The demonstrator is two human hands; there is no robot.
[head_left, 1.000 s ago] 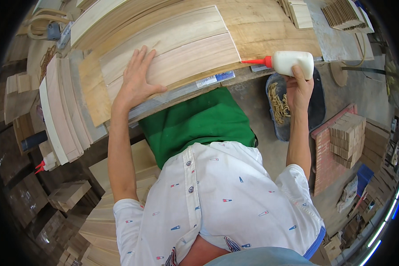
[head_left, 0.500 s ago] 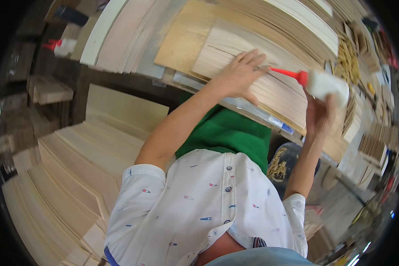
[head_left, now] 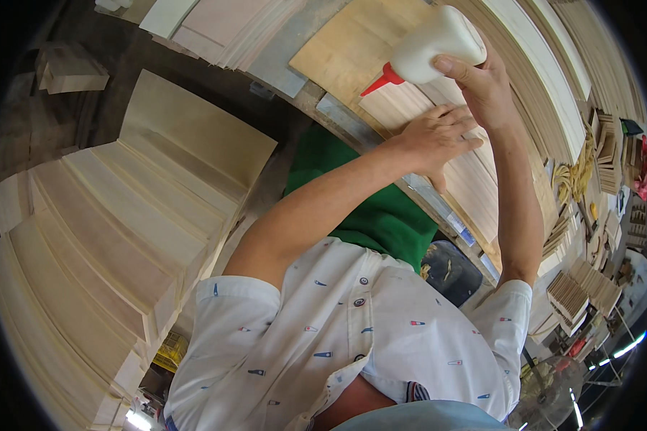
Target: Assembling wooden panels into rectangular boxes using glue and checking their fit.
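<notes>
My right hand (head_left: pixel 487 90) is wrapped round a white glue bottle (head_left: pixel 438 47), held in the air above the bench. The bottle is tilted, and its red nozzle (head_left: pixel 384 79) points down and left, over the far end of the pale wooden boards (head_left: pixel 388 104). My left hand (head_left: pixel 440 138) lies on these boards with its fingers stretched out. The boards rest side by side on a larger yellowish plywood sheet (head_left: pixel 334 47). Whether the nozzle touches the wood cannot be made out.
Long thin wood strips (head_left: pixel 535 72) are stacked along the bench's far side. Large stacked panels (head_left: pixel 101 237) fill the left. A dark bucket (head_left: pixel 453 273) stands below the bench edge. Bundled short slats (head_left: pixel 579 291) and a fan (head_left: pixel 553 384) are at the right.
My right hand has carried the glue bottle from the boards' right end across to their far left end. My left hand remains flat on the boards. The view has turned.
</notes>
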